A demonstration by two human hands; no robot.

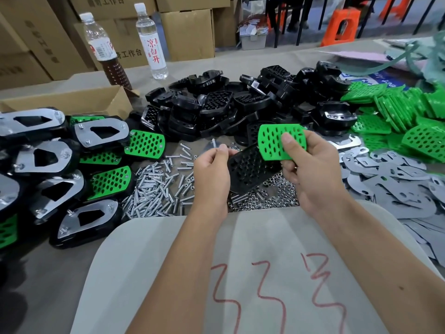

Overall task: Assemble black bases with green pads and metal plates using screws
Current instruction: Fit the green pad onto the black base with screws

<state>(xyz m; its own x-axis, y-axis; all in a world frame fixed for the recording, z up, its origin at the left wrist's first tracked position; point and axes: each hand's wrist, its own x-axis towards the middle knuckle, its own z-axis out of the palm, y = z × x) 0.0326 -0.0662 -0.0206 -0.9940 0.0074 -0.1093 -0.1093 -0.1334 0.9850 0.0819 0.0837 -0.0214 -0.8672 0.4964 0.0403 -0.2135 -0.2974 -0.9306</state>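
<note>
So the right hand (310,165) is pinching a green pad (277,141), thumb on top of the perforated face and the other fingers curled underneath, holding it tilted over the far end of a black base (250,172). The pad's near edge is touching or just overlapping the base, can't quite tell which. The left hand (212,167) is gripping the near left side of that same base, and it's also pinching a screw (214,142) between thumb and forefinger, sticking up above the knuckles.

Using the held base as the landmark: right under it a little heap of nuts (272,196) is lying on the table, and just left of it a scatter of loose screws (156,189) is spreading out. Further left, the finished assemblies (79,165) are piling up, some green side up, some metal plate up. Behind the base a big heap of bare black bases (240,104) is sitting, to the far right the green pads (409,112) are stacking up, and near right the loose metal plates (395,184) are lying around. Two bottles (151,39) are standing way behind, towards the left.
</note>
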